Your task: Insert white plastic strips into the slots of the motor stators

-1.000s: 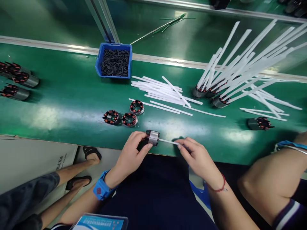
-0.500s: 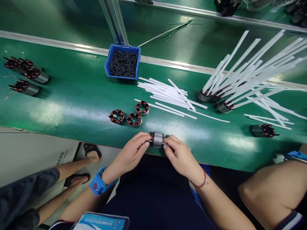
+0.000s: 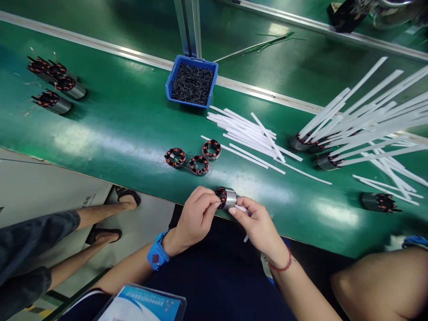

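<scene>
A metal motor stator point(image 3: 229, 198) with black and copper windings lies on its side at the table's front edge. Closed round its wound left end are the fingers of my left hand point(image 3: 199, 213). My right hand point(image 3: 257, 221) pinches a white strip point(image 3: 241, 208) whose tip is at the stator's right end; its other end shows below the palm. Just beyond, three wound stators point(image 3: 199, 165) stand close together. A pile of loose white strips point(image 3: 247, 133) lies behind them to the right.
A blue bin point(image 3: 169, 80) of small black pieces stands at the back. More stators point(image 3: 59, 105) are at far left. At right, stators point(image 3: 326, 162) hold long white strips, and one point(image 3: 371, 201) lies alone. A person's legs point(image 3: 96, 218) show at lower left, another person's arm at lower right.
The view has shifted. The stator has turned a little, my right hand has drawn back slightly from it, and a white strip now shows in that hand.
</scene>
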`<action>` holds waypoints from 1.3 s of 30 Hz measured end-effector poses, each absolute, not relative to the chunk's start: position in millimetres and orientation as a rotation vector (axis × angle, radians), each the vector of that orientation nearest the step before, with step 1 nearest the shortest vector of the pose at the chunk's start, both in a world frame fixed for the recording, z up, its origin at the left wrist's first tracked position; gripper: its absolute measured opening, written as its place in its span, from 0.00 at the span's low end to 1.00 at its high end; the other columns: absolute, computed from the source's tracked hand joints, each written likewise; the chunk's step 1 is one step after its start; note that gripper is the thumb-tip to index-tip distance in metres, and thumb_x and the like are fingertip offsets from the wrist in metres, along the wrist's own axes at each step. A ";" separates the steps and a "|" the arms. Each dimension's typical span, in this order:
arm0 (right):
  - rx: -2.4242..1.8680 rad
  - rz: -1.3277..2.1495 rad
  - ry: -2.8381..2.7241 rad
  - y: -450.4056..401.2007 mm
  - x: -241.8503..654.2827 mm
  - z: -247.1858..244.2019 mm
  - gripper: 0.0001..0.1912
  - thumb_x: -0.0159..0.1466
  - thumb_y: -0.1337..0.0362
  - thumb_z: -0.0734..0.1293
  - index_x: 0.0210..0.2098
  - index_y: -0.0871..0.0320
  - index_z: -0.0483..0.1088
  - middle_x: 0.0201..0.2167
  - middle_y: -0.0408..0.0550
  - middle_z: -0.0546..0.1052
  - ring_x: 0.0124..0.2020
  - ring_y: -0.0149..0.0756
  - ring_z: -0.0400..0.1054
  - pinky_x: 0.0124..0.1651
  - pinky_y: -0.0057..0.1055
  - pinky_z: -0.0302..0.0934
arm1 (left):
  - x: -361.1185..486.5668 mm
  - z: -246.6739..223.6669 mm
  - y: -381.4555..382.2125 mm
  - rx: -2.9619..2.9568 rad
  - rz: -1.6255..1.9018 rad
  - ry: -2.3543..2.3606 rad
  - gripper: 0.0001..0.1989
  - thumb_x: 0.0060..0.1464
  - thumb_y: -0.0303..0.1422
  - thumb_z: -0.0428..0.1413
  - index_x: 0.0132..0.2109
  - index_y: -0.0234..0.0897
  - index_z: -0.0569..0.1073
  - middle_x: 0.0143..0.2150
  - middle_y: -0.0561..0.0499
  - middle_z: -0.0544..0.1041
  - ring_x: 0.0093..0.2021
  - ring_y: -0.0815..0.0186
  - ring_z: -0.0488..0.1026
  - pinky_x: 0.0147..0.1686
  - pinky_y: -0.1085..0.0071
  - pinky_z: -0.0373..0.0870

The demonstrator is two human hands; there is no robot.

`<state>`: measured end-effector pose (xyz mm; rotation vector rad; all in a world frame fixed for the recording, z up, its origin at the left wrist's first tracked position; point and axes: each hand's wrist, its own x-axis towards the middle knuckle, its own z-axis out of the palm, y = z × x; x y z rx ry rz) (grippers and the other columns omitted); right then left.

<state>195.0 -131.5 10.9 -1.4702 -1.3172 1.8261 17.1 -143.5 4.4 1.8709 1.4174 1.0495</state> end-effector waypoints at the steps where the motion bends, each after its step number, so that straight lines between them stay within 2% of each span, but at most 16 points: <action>1: -1.479 1.828 -1.304 -131.9 194.1 10.6 0.13 0.61 0.54 0.65 0.36 0.59 0.70 0.25 0.40 0.66 0.25 0.27 0.55 0.28 0.25 0.51 | 17.4 3.5 -144.4 1.925 1.093 1.418 0.06 0.58 0.24 0.48 0.35 0.36 0.68 0.33 0.49 0.70 0.35 0.67 0.66 0.35 0.69 0.65; 6: -1.550 1.696 -1.429 -133.7 190.3 9.6 0.12 0.62 0.56 0.64 0.37 0.58 0.70 0.25 0.40 0.67 0.24 0.27 0.54 0.28 0.25 0.51 | 15.7 2.9 -145.5 2.029 1.121 1.421 0.06 0.57 0.22 0.50 0.37 0.36 0.68 0.33 0.50 0.71 0.34 0.66 0.65 0.36 0.67 0.63; 9: -1.651 1.443 -1.647 -134.5 187.9 10.0 0.10 0.62 0.57 0.64 0.33 0.58 0.68 0.24 0.40 0.67 0.24 0.28 0.56 0.28 0.26 0.51 | 16.3 5.4 -143.9 1.765 0.966 1.495 0.03 0.59 0.26 0.49 0.39 0.37 0.67 0.37 0.49 0.69 0.39 0.65 0.66 0.39 0.68 0.65; 12: -1.649 1.256 -1.817 -133.9 187.0 12.8 0.09 0.63 0.59 0.63 0.31 0.58 0.68 0.26 0.43 0.71 0.27 0.31 0.62 0.31 0.27 0.54 | 18.1 8.1 -141.3 1.657 0.834 1.521 0.04 0.58 0.30 0.52 0.40 0.36 0.67 0.41 0.48 0.67 0.43 0.63 0.65 0.43 0.66 0.65; 16: -1.509 1.306 -1.898 -131.5 192.1 17.8 0.12 0.66 0.62 0.59 0.42 0.56 0.72 0.36 0.48 0.76 0.37 0.36 0.69 0.40 0.31 0.60 | 18.6 10.1 -139.2 1.660 0.760 1.495 0.03 0.58 0.31 0.52 0.37 0.36 0.68 0.39 0.49 0.67 0.43 0.63 0.63 0.44 0.65 0.63; 19: -1.453 1.452 -1.923 -129.3 200.5 22.0 0.15 0.67 0.62 0.57 0.48 0.54 0.72 0.44 0.48 0.77 0.43 0.37 0.71 0.46 0.33 0.62 | 17.7 11.1 -139.2 1.653 0.771 1.488 0.03 0.58 0.32 0.53 0.37 0.36 0.68 0.39 0.49 0.67 0.43 0.63 0.63 0.44 0.65 0.63; 23: -1.365 1.554 -2.147 -117.1 214.3 33.1 0.18 0.68 0.61 0.56 0.54 0.50 0.68 0.44 0.45 0.77 0.42 0.37 0.71 0.45 0.33 0.63 | 15.4 12.6 -138.4 1.645 0.758 1.477 0.03 0.57 0.30 0.53 0.37 0.36 0.68 0.39 0.49 0.67 0.42 0.63 0.63 0.43 0.65 0.63; 25: -1.307 1.448 -2.299 -101.7 220.0 38.0 0.18 0.68 0.60 0.57 0.55 0.51 0.67 0.45 0.46 0.76 0.43 0.37 0.70 0.47 0.34 0.63 | 14.1 12.3 -138.2 1.643 0.752 1.462 0.02 0.58 0.30 0.53 0.37 0.36 0.67 0.38 0.50 0.68 0.42 0.63 0.63 0.43 0.66 0.63; 28: -1.470 0.852 -2.350 -68.0 222.2 36.2 0.17 0.65 0.61 0.60 0.52 0.58 0.68 0.44 0.52 0.74 0.46 0.41 0.66 0.50 0.36 0.60 | 13.7 9.5 -140.3 1.679 0.831 1.409 0.02 0.58 0.29 0.53 0.39 0.36 0.67 0.40 0.49 0.69 0.44 0.63 0.64 0.46 0.65 0.62; 31: -1.604 0.304 -2.386 -33.0 215.0 23.8 0.14 0.62 0.64 0.62 0.45 0.63 0.71 0.41 0.57 0.72 0.45 0.46 0.65 0.48 0.39 0.59 | 15.0 7.0 -144.6 1.730 0.897 1.337 0.06 0.59 0.26 0.51 0.44 0.37 0.66 0.46 0.47 0.68 0.49 0.63 0.63 0.50 0.65 0.62; 34: -1.601 0.148 -2.566 -10.5 203.6 13.6 0.09 0.61 0.67 0.60 0.34 0.62 0.72 0.34 0.57 0.71 0.39 0.46 0.64 0.42 0.38 0.59 | 14.6 8.0 -148.2 1.750 0.823 1.333 0.07 0.59 0.27 0.50 0.46 0.37 0.66 0.48 0.46 0.67 0.51 0.62 0.63 0.50 0.64 0.62; 36: -1.563 0.111 -2.605 -6.0 199.2 13.7 0.09 0.60 0.69 0.59 0.30 0.62 0.70 0.33 0.57 0.70 0.38 0.45 0.64 0.40 0.38 0.58 | 12.1 9.9 -148.9 1.750 0.780 1.384 0.04 0.59 0.29 0.51 0.42 0.37 0.68 0.47 0.46 0.67 0.49 0.62 0.63 0.49 0.64 0.63; 39: -1.534 0.320 -2.473 -15.9 205.4 21.9 0.04 0.57 0.70 0.61 0.29 0.60 0.68 0.32 0.53 0.70 0.35 0.41 0.64 0.38 0.35 0.57 | 7.2 11.8 -147.4 1.766 0.741 1.452 0.04 0.59 0.31 0.51 0.36 0.36 0.68 0.41 0.48 0.67 0.43 0.63 0.64 0.45 0.65 0.63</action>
